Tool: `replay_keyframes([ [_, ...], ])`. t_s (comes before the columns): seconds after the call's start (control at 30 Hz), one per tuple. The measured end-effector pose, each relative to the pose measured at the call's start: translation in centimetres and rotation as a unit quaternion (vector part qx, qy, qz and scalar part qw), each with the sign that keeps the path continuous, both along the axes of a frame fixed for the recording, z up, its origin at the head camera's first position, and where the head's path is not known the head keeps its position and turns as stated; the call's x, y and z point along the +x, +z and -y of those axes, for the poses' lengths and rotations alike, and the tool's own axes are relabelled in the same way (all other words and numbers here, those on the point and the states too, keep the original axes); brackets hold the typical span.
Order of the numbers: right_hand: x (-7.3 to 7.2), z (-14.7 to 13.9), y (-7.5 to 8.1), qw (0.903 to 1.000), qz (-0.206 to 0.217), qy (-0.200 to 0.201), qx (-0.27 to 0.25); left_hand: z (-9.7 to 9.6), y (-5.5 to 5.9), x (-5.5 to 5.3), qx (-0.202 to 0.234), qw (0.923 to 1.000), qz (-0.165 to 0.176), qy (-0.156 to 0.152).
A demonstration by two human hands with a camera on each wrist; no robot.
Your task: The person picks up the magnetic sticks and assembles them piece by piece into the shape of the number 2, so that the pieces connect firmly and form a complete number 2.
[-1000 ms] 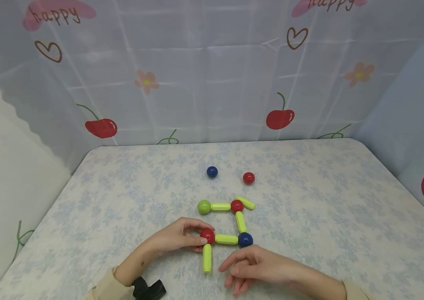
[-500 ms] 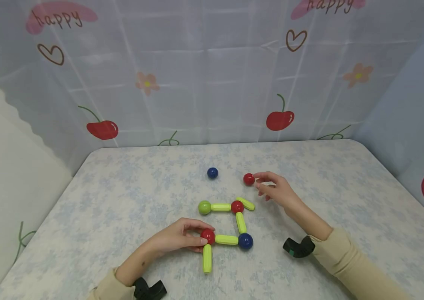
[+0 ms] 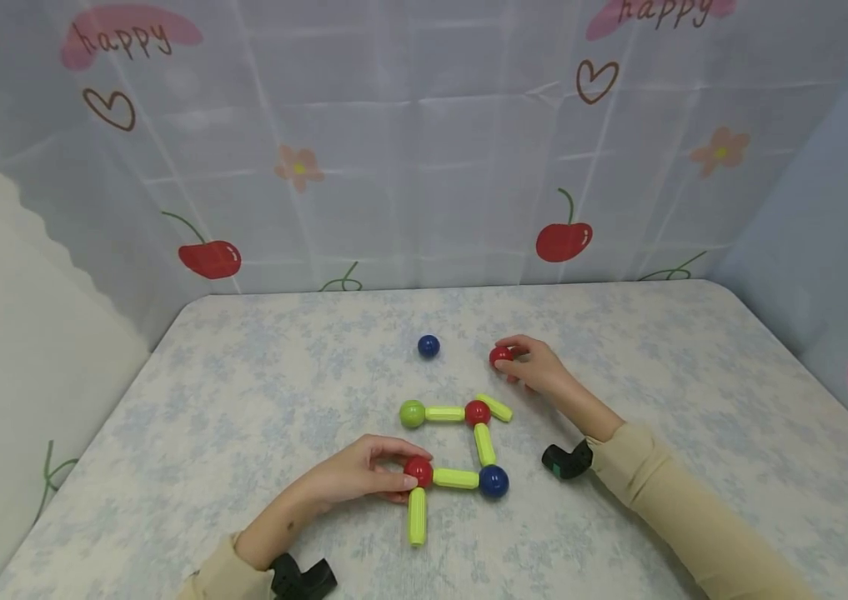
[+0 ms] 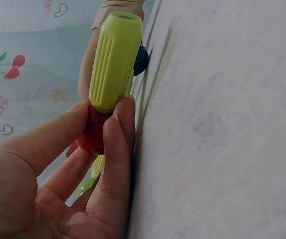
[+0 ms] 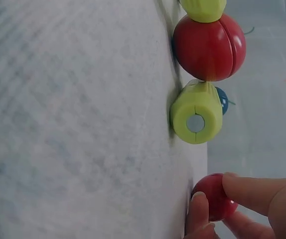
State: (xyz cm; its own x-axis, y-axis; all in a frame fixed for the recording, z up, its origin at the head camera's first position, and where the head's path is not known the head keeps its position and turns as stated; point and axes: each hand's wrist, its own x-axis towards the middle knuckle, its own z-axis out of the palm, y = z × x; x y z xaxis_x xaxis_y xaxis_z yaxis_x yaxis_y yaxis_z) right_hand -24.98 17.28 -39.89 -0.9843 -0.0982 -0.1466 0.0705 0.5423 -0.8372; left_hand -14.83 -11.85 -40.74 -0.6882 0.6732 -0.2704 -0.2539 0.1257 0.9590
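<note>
My left hand [image 3: 352,475] pinches a red ball [image 3: 418,472] at the near left corner of a chain of balls and yellow-green magnetic rods. One rod [image 3: 417,518] points from that ball toward me; another [image 3: 456,478] joins it to a dark blue ball [image 3: 494,481]. From there a rod [image 3: 484,444] runs back to a second red ball [image 3: 478,412], then a further rod leads to a green ball [image 3: 412,413]. Farther back my right hand [image 3: 539,367] grips a loose red ball [image 5: 213,197] between thumb and fingers, low at the tabletop.
A loose dark blue ball [image 3: 429,347] lies at the back, left of the right hand. A slanting rod [image 3: 494,407] sits behind the chain's far red ball. Black wrist devices [image 3: 568,459] hang at both sleeves. A printed curtain [image 3: 424,150] stands behind the table [image 3: 281,350].
The right hand has moved from beside the near blue ball to the back of the table and taken hold of the loose red ball. The left hand keeps its hold.
</note>
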Motion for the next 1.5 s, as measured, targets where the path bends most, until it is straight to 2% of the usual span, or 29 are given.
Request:
replay_keyframes([
  [0.1, 0.0, 0.1, -0.1, 0.9999, -0.009, -0.002, 0.006, 0.0, 0.0, 0.0, 0.004, 1.0000, -0.003, -0.002],
  [0.27, 0.2, 0.0, -0.1, 0.9999, 0.002, -0.011, 0.003, 0.0, 0.0, 0.0, 0.005, 1.0000, -0.002, -0.002],
  [0.4, 1.0, -0.1, 0.2, 0.9999, 0.006, -0.005, -0.014, 0.0, 0.0, 0.0, 0.006, 1.0000, -0.001, -0.002],
  [0.57, 3.1, -0.2, 1.1, 0.9981, -0.006, 0.025, -0.055, 0.0, -0.1, -0.1, 0.008, 1.0000, -0.005, -0.003],
  [0.83, 7.0, 0.4, 2.8, 0.9928, -0.002, 0.063, -0.101, -0.1, 0.0, -0.2, 0.011, 0.9999, -0.003, -0.005],
  [0.97, 9.0, 0.7, 3.3, 0.9858, -0.006, 0.105, -0.130, -0.1, 0.0, -0.1, 0.012, 0.9999, 0.000, -0.003],
  [1.07, 10.4, 1.0, 3.6, 0.9776, 0.012, 0.132, -0.164, -0.1, 0.0, -0.1, 0.011, 0.9999, 0.001, 0.000],
  [1.17, 11.8, 1.5, 3.5, 0.9658, 0.046, 0.162, -0.197, -0.1, 0.0, -0.1, 0.010, 0.9999, 0.001, 0.003],
  [1.27, 13.3, 2.3, 2.9, 0.9460, 0.095, 0.206, -0.232, -0.1, 0.0, -0.1, 0.012, 0.9999, 0.001, 0.004],
  [1.33, 14.4, 2.8, 2.2, 0.9263, 0.137, 0.236, -0.259, -0.1, -0.1, -0.1, 0.015, 0.9999, 0.002, 0.004],
  [1.4, 15.5, 3.3, 1.5, 0.9014, 0.188, 0.260, -0.291, -0.1, -0.1, -0.1, 0.017, 0.9998, 0.002, 0.005],
  [1.5, 16.9, 4.1, 0.5, 0.8654, 0.261, 0.275, -0.327, -0.1, -0.1, 0.0, 0.016, 0.9998, 0.003, 0.010],
])
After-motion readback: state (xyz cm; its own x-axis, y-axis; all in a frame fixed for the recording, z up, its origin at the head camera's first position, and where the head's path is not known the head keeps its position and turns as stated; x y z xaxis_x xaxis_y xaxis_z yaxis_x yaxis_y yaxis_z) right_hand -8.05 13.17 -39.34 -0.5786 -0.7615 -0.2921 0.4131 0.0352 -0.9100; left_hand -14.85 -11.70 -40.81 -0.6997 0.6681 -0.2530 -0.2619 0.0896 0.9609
